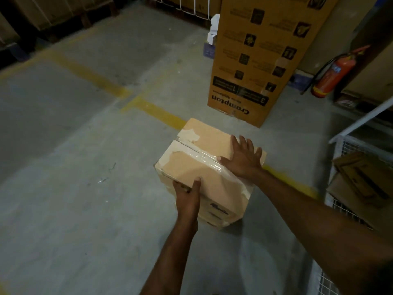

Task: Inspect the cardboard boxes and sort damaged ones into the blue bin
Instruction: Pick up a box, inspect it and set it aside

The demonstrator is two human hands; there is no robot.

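The box (204,165) sits on the concrete floor (74,167), straddling a yellow line (153,111). Its top flaps are sealed with clear tape; the surface paper is torn away in pale patches at the far left corner and the near right corner. The right hand (242,158) lies flat on the top near the right edge, fingers spread, thumb on the tape seam. The left hand (188,194) grips the near top edge: thumb pressed on the top, fingers wrapped over the side face and close together. Just beyond stands a tall printed carton (255,60). A red extinguisher (333,75) leans at the wall to its right. A wire cage (348,188) holding flattened cardboard stands at right.
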